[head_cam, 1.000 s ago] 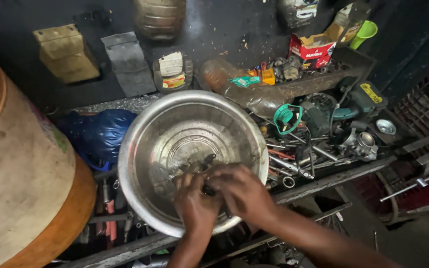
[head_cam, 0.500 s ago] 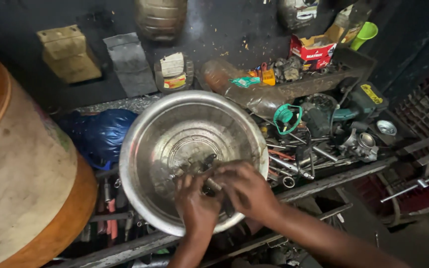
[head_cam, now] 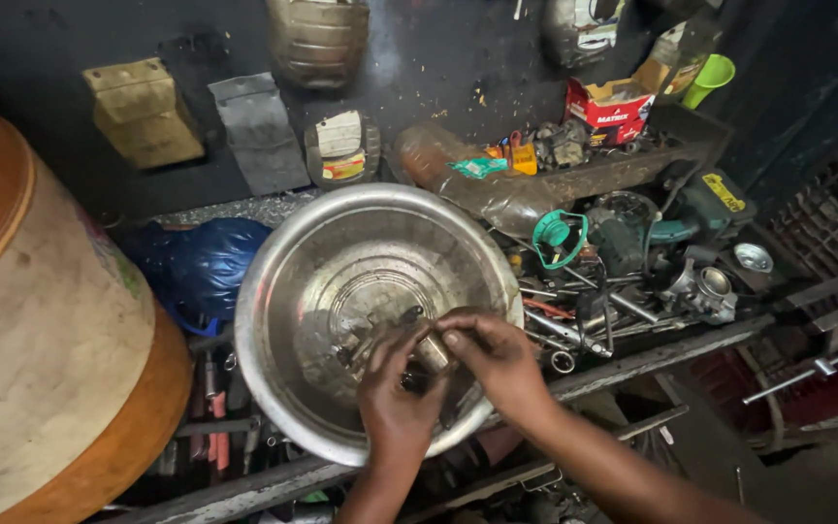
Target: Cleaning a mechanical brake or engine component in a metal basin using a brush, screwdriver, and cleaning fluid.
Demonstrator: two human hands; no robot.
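Both hands meet low in the middle of the frame, inside a wide steel bowl that sits on a cluttered surface. The left hand comes up from the bottom edge, its fingers curled round a small metal part at the bowl's lower right. The right hand reaches in from the lower right, its fingertips pressed on the same part, so the two hands touch over it; the part is mostly hidden and its kind cannot be told. A few more dark bits lie on the bowl's floor just left of the hands. Left of the bowl, touching or nearly touching its rim, lies a blue bag, and a big cream and orange drum fills the left side of the frame. Right of the bowl is a heap of tools and parts: a green ring-shaped piece, wrenches and a metal housing. Behind the bowl, toward the upper middle, a clear plastic bottle lies on its side, and beyond it a tray holds small parts and a red box. A green cup stands at the upper right.
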